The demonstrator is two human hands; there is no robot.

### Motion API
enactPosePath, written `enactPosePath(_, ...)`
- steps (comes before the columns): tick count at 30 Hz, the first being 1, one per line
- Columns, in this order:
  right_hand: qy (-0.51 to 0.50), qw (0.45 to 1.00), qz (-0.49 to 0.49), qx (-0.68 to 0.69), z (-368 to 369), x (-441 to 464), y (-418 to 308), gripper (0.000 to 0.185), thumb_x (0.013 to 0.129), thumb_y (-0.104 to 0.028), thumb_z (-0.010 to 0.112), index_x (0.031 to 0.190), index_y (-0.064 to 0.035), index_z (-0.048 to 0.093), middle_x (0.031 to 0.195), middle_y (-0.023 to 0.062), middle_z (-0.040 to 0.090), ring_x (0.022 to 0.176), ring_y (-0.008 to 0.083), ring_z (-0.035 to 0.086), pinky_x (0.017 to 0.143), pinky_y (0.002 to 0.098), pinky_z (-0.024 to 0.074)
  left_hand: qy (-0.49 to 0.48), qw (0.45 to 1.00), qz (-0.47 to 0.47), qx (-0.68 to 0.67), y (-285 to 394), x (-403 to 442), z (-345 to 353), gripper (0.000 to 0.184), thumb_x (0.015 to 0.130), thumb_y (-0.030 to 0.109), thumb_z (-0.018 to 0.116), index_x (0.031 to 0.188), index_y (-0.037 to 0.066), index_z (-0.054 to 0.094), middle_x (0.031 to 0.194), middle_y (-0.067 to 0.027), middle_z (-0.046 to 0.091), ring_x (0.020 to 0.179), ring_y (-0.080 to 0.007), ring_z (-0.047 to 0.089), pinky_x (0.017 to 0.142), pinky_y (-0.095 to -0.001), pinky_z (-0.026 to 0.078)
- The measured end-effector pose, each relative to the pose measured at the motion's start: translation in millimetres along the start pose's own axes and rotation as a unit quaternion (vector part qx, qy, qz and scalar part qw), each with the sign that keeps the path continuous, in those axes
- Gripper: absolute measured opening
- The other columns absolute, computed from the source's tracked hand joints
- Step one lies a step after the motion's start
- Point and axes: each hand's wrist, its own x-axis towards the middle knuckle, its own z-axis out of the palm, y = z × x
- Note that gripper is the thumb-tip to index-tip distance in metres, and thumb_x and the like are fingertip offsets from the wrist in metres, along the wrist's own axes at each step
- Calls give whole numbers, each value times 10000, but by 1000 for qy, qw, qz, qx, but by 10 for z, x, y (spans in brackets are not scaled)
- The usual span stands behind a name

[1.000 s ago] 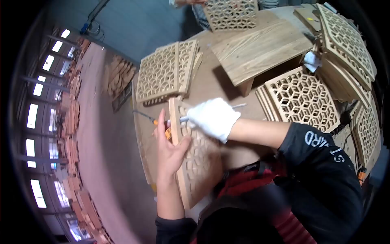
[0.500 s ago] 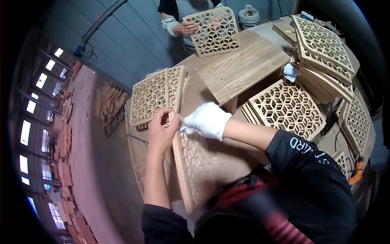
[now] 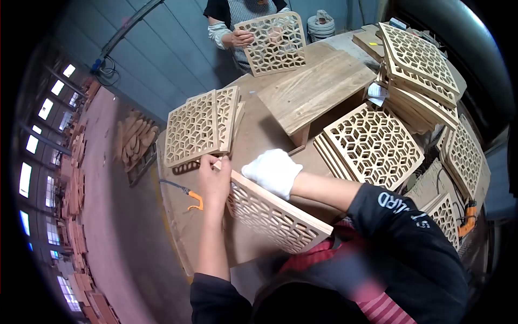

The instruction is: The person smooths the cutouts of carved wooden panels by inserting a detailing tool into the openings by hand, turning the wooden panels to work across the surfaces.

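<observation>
left grip (image 3: pixel 215 181) pinches one corner of the lattice panel (image 3: pixel 280 203), tilted over the near edge of the counter (image 3: pixel 251 129). gloved right grip (image 3: pixel 274 171) by its top edge; can't tell if holding anything. risk: one-corner hold could let it pivot, knocking the stacked panels (image 3: pixel 217 121) just beyond.

The bare left hand (image 3: pixel 214 181) is at the end of a forearm (image 3: pixel 212 243) reaching forward, fingers curled in and thumb extended; the white-gloved right hand (image 3: pixel 273 173) is near it, fingertips hidden, its arm (image 3: pixel 326 190) coming in from the right, elbow bent
</observation>
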Motion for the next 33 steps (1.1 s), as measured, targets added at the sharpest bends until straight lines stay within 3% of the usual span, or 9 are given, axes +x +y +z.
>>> enactPosePath(1,-19,1000,18,1,-60,22,-66,99,804,-213,587,828,-131,636,727,143,674,722,367,679,612,469,521,6,999,34,-41,-108,29,-3,251,876,223,687,827,17,553,704,-31,579,638,-112,517,606,-290,435)
enactPosePath(6,14,1000,24,-5,-192,25,-120,81,795,-194,589,797,-127,636,713,139,672,696,358,679,597,469,520,-40,991,14,-123,-85,106,-51,165,898,117,687,860,16,563,742,-15,599,688,-69,553,623,-219,438)
enactPosePath(10,65,996,24,-59,-234,26,-140,94,807,-178,584,751,-119,631,686,120,664,660,333,676,572,452,519,-71,963,65,-253,-204,309,99,121,890,77,680,895,21,573,747,22,567,637,-16,475,548,-195,377)
enactPosePath(13,98,993,19,-58,-229,-3,-178,117,818,-182,589,745,-110,647,655,125,658,632,326,676,558,441,522,-138,948,60,-282,-158,353,47,94,899,50,658,909,20,570,779,-1,608,665,-30,528,570,-190,414)
enactPosePath(17,98,994,31,-25,-154,-84,-343,155,830,-206,594,741,-96,656,649,146,660,615,332,679,543,437,527,-206,953,44,-219,-169,302,-211,73,937,77,594,908,23,555,904,-83,697,831,-100,628,727,-256,497)
enactPosePath(23,94,995,26,-32,-205,-126,-345,190,837,-226,606,733,-75,655,639,157,658,602,342,677,535,445,526,-151,979,118,-67,-157,146,-327,146,962,161,516,932,22,549,914,-86,719,846,-200,657,807,-345,494)
enactPosePath(24,96,995,0,-6,-174,-87,-339,167,812,-211,616,746,-67,667,635,159,660,597,341,678,528,450,524,-156,980,119,-44,-113,146,-352,171,967,175,487,945,18,549,934,-106,724,857,-254,665,807,-359,495)
enactPosePath(28,58,997,-5,-54,-106,82,-406,153,800,-210,625,776,-73,690,652,162,673,595,330,684,531,445,531,-181,976,119,5,-37,170,-455,229,975,178,457,968,-13,582,949,-160,718,881,-304,670,814,-374,504)
enactPosePath(33,-16,1000,-12,-12,-369,-16,-201,167,857,-220,601,798,-82,674,711,139,692,706,309,707,615,429,543,-165,977,132,16,-23,144,-441,288,971,178,453,1046,-8,660,948,-183,713,859,-297,673,806,-371,504)
